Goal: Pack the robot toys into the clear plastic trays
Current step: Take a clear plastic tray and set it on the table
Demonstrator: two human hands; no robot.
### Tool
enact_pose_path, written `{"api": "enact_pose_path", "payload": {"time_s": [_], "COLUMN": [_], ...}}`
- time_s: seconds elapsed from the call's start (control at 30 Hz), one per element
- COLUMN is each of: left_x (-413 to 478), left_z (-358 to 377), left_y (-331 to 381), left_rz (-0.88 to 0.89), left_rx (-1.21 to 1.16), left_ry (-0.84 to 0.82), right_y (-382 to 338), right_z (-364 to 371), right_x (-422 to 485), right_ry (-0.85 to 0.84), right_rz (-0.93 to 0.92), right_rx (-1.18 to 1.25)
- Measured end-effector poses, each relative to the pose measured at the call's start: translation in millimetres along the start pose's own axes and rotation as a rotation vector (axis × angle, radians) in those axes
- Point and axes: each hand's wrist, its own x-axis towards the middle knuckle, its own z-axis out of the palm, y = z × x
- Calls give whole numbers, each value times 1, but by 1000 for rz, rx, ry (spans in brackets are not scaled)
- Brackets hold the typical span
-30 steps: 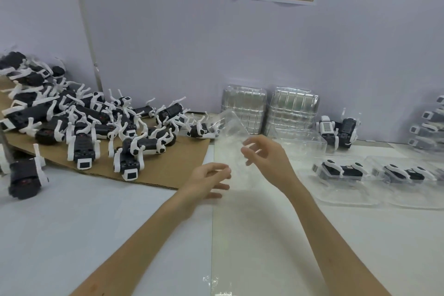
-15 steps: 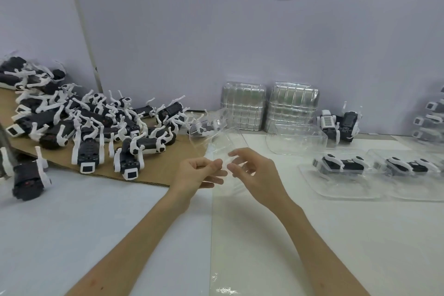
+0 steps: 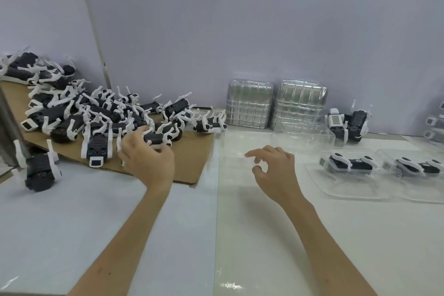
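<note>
A heap of black-and-white robot toys (image 3: 96,115) lies on a brown cardboard sheet (image 3: 192,166) at the left. My left hand (image 3: 149,158) reaches into the heap's front edge, its fingers and thumb curled round one robot toy (image 3: 156,138); the hand is blurred. A clear plastic tray (image 3: 233,158) lies flat on the white table in the middle, faint against the surface. My right hand (image 3: 274,170) hovers at the tray's right side with loosely bent fingers and holds nothing.
Two stacks of clear trays (image 3: 249,103) (image 3: 300,103) stand against the back wall, with a loose empty tray (image 3: 302,137) before them. Two packed trays (image 3: 348,170) (image 3: 418,170) lie at the right, two toys (image 3: 346,125) behind them. One toy (image 3: 40,170) sits at far left.
Both hands held the clear tray up in the air before. The tray now lies on the table, my right hand has let go, and my left hand has moved left to the toy heap.
</note>
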Motion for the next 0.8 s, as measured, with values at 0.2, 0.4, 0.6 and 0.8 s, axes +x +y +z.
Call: {"api": "enact_pose_path", "payload": {"time_s": [0.2,0.4,0.6,0.8], "left_x": [35,31,21,20], "left_z": [-4,2,9,9], "left_y": [-31,-33,-26,-30], "left_rz": [-426,-339,-115,48], "left_rx": [-146,-256,-127,-50], "left_ry": [3,-91,-429,-443], "right_y": [0,-3,-3,-2], "right_z": [4,6,6,7], "right_x": [0,-1,-1,-1], "right_ry": [-39,-68,-65,-56], "right_rz": [31,49,56,55], "right_rx": [23,45,52,41]}}
